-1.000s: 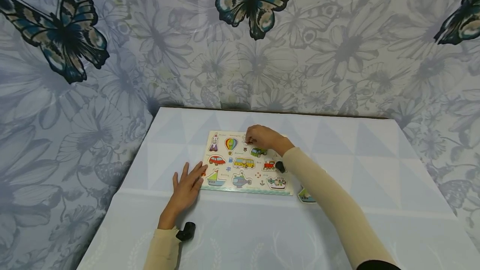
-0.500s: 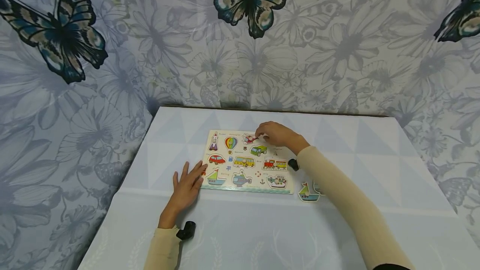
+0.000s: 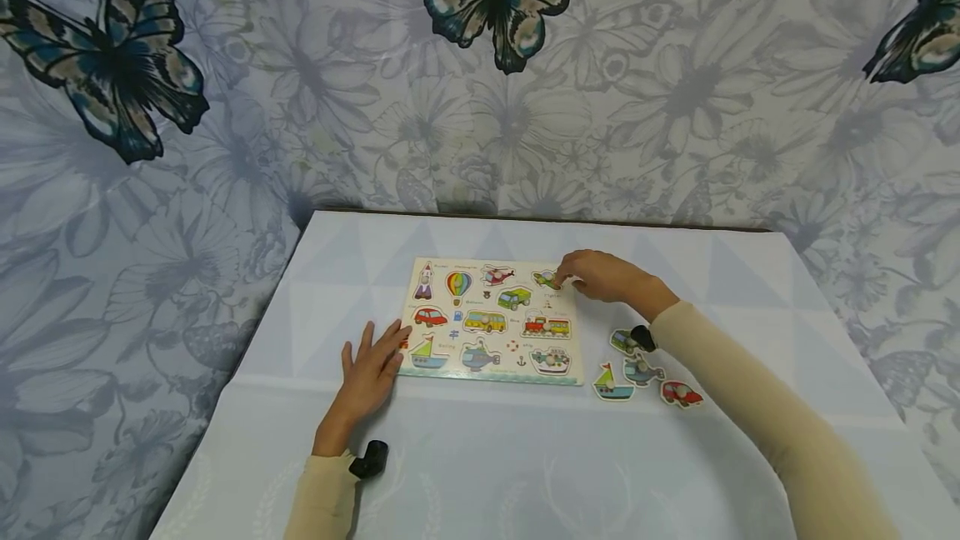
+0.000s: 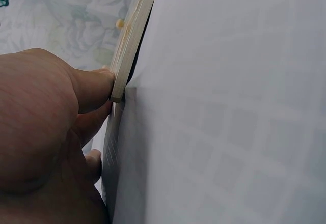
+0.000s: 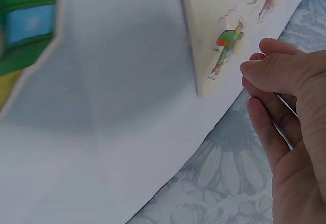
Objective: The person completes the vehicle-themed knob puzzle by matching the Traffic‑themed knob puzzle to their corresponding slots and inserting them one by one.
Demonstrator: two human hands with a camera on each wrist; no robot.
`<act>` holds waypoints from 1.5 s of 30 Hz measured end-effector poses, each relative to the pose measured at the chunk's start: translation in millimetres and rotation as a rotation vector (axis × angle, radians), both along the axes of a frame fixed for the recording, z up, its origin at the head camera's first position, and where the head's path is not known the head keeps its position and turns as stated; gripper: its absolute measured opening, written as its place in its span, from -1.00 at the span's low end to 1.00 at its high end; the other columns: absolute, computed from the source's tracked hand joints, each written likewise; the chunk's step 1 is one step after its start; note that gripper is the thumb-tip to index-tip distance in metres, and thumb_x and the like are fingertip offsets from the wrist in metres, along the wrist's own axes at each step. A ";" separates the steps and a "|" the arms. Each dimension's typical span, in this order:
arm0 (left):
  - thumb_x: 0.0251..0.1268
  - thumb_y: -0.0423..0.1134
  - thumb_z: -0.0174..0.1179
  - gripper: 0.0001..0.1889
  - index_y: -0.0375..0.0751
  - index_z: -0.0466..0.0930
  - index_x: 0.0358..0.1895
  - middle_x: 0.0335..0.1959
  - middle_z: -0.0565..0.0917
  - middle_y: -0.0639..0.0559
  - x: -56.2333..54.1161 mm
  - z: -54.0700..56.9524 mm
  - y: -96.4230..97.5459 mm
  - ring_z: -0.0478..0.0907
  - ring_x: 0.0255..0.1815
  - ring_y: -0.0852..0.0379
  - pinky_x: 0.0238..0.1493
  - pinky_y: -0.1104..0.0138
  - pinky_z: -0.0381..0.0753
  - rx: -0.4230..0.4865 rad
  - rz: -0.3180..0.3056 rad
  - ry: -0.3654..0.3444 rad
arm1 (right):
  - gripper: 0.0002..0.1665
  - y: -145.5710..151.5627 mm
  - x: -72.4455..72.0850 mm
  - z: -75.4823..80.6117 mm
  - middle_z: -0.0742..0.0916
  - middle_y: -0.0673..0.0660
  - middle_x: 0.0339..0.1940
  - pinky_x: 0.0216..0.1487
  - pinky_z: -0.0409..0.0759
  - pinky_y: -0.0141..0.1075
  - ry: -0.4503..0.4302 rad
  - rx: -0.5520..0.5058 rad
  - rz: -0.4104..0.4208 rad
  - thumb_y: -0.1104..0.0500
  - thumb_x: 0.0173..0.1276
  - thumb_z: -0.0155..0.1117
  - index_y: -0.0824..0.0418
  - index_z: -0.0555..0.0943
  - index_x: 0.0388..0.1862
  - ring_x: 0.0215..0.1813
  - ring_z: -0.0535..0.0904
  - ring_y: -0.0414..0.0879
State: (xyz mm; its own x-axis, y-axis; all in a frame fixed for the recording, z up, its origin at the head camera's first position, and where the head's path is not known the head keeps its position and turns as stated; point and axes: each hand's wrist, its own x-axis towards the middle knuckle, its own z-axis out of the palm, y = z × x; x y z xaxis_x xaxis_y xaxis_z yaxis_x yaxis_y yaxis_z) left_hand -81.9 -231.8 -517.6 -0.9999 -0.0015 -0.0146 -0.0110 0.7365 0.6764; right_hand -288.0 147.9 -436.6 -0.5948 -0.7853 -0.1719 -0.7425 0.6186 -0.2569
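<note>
A cream puzzle board (image 3: pixel 453 344) printed with vehicles lies on the table in the head view. My left hand (image 3: pixel 371 373) rests at its left side with fingers spread; in the left wrist view, the thumb (image 4: pixel 94 89) touches the board's edge. At the far right corner, my right hand (image 3: pixel 603 275) reaches over the green airplane (image 3: pixel 546 279), fingers slightly bent. No piece shows between its thumb and fingers in the right wrist view, where they hover beside the airplane (image 5: pixel 227 46). Whether the fingertips touch the board cannot be told from the head view.
Several loose pieces lie right of the board: a sailboat (image 3: pixel 613 386), a grey-blue helicopter (image 3: pixel 643 371), a red car (image 3: pixel 681 394) and a green vehicle (image 3: pixel 624 342) partly behind the right wrist camera. The table's far edge (image 3: pixel 540 222) meets a butterfly-patterned backdrop (image 3: pixel 510 140).
My right hand has moved right, from the red helicopter to the airplane at the board's far right corner, uncovering the loose pieces. The left hand stays at the board's left edge.
</note>
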 end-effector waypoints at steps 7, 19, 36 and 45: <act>0.55 -0.29 0.02 -0.51 -0.09 0.35 0.49 0.56 0.24 -0.18 0.1 -1.1 0.8 -0.26 0.62 -0.43 0.42 -0.38 -0.51 -0.008 -0.002 -0.005 | -0.67 33.3 14.9 -2.6 0.73 0.13 0.10 0.23 0.58 0.01 -0.024 0.042 0.007 0.45 0.33 0.28 0.18 0.71 0.01 0.24 0.61 0.12; 0.56 -0.29 0.01 -0.51 -0.10 0.35 0.49 0.56 0.24 -0.19 0.9 -0.2 1.5 -0.26 0.62 -0.43 0.42 -0.37 -0.51 0.001 -0.005 0.004 | -0.67 66.5 34.7 -7.8 0.73 0.05 0.05 0.20 0.60 -0.01 -0.059 0.063 0.077 0.42 0.32 0.33 0.10 0.71 -0.02 0.19 0.63 0.07; 0.57 -0.27 0.00 -0.51 -0.08 0.32 0.50 0.58 0.21 -0.17 -0.9 1.1 0.5 -0.30 0.63 -0.40 0.43 -0.36 -0.54 -0.014 0.002 -0.029 | -0.70 86.3 52.4 -8.2 0.71 -0.10 -0.20 -0.08 0.65 -0.22 -0.072 0.038 0.191 0.43 0.20 0.44 -0.01 0.72 -0.37 -0.10 0.60 -0.18; 0.57 -0.27 0.00 -0.51 -0.07 0.33 0.50 0.58 0.22 -0.17 -1.0 -0.2 0.8 -0.30 0.63 -0.40 0.43 -0.36 -0.54 -0.007 0.002 -0.021 | -0.71 87.0 51.7 -10.8 0.71 -0.12 -0.26 -0.08 0.67 -0.25 -0.064 0.052 0.216 0.41 0.18 0.46 0.00 0.70 -0.46 -0.13 0.60 -0.21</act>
State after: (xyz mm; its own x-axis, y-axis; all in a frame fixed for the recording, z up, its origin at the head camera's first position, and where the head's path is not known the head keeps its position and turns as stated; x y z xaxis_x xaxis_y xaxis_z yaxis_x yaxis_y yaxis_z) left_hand -82.9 -231.0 -517.9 -0.9994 -0.0033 -0.0354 -0.0262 0.7412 0.6707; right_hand -236.3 234.8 -447.4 -0.4002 -0.8824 -0.2476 -0.8422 0.4606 -0.2802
